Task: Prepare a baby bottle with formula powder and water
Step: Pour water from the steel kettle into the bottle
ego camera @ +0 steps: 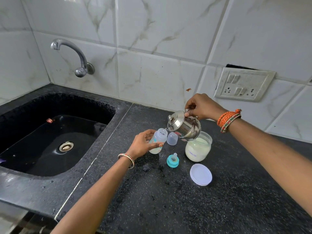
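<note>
On a black speckled counter (219, 208) beside a sink (42, 141), the left hand (143, 144) gripped an open baby bottle (157, 141). The right hand (201, 107) tipped a steel kettle (184, 126), spout at the bottle's mouth. Nearby stood a powder jar (198, 151), its lid (200, 174), a clear cap (172, 138) and a teal nipple ring (173, 159).

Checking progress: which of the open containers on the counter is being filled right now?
The baby bottle, gripped by the left hand; the kettle spout tips into it. The formula jar stands untouched.
</note>
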The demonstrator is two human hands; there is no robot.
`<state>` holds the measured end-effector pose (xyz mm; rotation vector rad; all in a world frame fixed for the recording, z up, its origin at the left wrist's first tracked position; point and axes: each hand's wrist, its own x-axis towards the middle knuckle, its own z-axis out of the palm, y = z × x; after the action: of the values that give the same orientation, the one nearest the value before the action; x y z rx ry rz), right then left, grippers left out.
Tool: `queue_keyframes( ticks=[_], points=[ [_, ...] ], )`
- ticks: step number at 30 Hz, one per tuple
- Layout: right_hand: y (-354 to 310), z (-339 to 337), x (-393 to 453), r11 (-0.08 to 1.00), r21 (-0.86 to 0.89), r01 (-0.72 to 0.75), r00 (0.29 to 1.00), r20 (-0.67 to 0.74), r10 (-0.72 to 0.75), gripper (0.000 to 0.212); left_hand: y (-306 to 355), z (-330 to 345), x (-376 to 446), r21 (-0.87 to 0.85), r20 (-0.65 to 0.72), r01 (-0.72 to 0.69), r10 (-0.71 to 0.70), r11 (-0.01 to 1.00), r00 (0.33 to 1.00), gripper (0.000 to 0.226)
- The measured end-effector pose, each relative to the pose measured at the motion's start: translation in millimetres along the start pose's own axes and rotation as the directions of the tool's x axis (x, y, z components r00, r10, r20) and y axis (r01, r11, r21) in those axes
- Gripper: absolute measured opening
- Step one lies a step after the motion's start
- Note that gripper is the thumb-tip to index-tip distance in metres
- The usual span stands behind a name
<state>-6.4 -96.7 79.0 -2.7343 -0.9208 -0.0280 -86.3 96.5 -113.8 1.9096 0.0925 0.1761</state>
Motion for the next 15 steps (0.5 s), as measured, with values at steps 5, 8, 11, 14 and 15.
queue_keyframes(
  ticks=[5, 8, 11, 14, 15],
  points=[
    [-1.6, 5.7, 0.5, 1.0, -0.027, 0.005, 1.0, -0.021, -0.006, 0.022, 1.3, -0.1, 2.5, 0.033, 0.005, -0.009, 0.009, 0.999, 1.0, 0.057],
    [-1.8, 6.6, 1.2, 0.999, -0.032, -0.002, 1.0, -0.026, 0.001, 0.023, 2.5, 0.1, 3.8, 0.041, 0.01, -0.008, 0.008, 0.999, 1.0, 0.059],
    [-2.2, 6.0, 2.0, 0.999, -0.037, 0.004, 0.999, -0.032, -0.005, 0.022, 1.9, -0.2, 4.0, 0.046, 0.011, -0.008, 0.008, 0.999, 1.0, 0.059],
    [-3.8, 5.9, 2.7, 0.999, -0.046, 0.012, 0.999, -0.032, -0.013, 0.023, 2.0, -0.4, 3.9, 0.035, 0.01, -0.019, 0.019, 0.999, 1.0, 0.058],
    [-4.1, 6.0, 2.9, 0.999, -0.05, 0.015, 0.999, -0.031, -0.016, 0.023, 2.2, -0.6, 3.8, 0.032, 0.009, -0.023, 0.022, 0.999, 1.0, 0.056]
  ],
)
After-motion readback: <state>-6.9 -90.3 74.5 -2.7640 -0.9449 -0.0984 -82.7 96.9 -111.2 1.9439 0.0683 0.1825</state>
